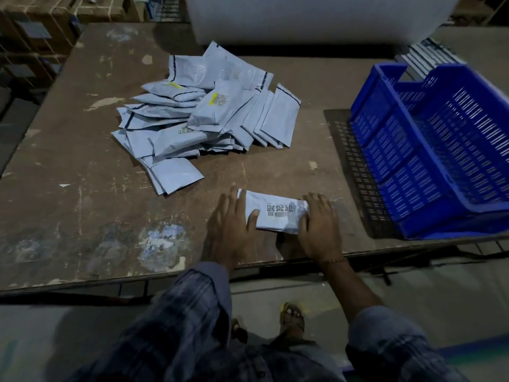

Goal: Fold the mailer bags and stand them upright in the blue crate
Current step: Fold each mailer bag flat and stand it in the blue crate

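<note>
Near the front edge of the worn brown table [82, 161], slightly right of centre: one folded mailer bag [275, 212], lying flat, barcode label facing up. Left hand [231, 224] at the bag's left end, fingers stretched along the far-left side and the thumb laid on top of the bag, grasping that end between thumb and fingers. Right hand [319, 224] at the bag's right end, fingers curled down over the edge, covering the corner and gripping it; a thin bracelet [334, 260] at the wrist. Farther back and left of centre: a loose pile of mailer bags [203, 114], pale grey-white, overlapping at many angles, some with dark seal strips and printed labels, a couple with yellow marks. At the right side of the table: the blue crate [429, 150], slotted plastic, tilted so that the open interior shows, resting on a dark perforated mat [355, 172], well apart from the held bag; no bags visible inside. Beyond the pile, at the far edge: a large white roll [316, 17]. Behind the crate: a stack of striped flat items [424, 56], too blurred to identify. At far left: stacked cardboard boxes [35, 31]. Below the table edge: checked sleeves [192, 312] and a sandalled foot [292, 315] on the floor.
</note>
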{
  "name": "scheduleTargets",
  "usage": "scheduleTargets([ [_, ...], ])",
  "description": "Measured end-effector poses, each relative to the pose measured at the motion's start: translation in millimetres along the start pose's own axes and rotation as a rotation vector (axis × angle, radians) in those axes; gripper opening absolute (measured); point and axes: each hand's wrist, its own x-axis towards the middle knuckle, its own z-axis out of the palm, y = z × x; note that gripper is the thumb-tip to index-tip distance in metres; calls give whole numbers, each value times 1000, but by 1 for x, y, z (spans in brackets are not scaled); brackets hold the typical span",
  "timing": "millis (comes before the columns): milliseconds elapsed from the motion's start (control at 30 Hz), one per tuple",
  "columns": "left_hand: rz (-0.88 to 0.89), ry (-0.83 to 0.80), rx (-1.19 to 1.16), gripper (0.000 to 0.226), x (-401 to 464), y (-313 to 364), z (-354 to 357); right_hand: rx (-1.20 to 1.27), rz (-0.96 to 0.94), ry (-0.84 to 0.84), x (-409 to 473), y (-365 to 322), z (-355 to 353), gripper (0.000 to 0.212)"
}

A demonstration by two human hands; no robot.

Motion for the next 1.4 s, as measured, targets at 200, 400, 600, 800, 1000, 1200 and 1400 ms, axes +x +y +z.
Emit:
scheduleTargets([
  [200,244,-98,195,59,56,18,30,-142,-58,-219,14,-2,32,63],
  [400,280,-94,248,57,53,-6,59,-233,-168,-208,13,4,37,58],
  [600,280,-64,271,58,56,-6,64,-241,-157,-188,13,1,40,58],
  [800,244,-38,246,56,55,-5,66,-258,-160,-183,15,3,47,54],
  [1000,247,-31,256,57,54,-4,66,-267,-184,-188,17,2,45,52],
  [1200,211,-103,223,61,55,-6,63,-180,-129,-218,26,-7,42,55],
  [1400,143,-58,327,65,53,0,67,-263,-108,-202,31,-9,52,62],
])
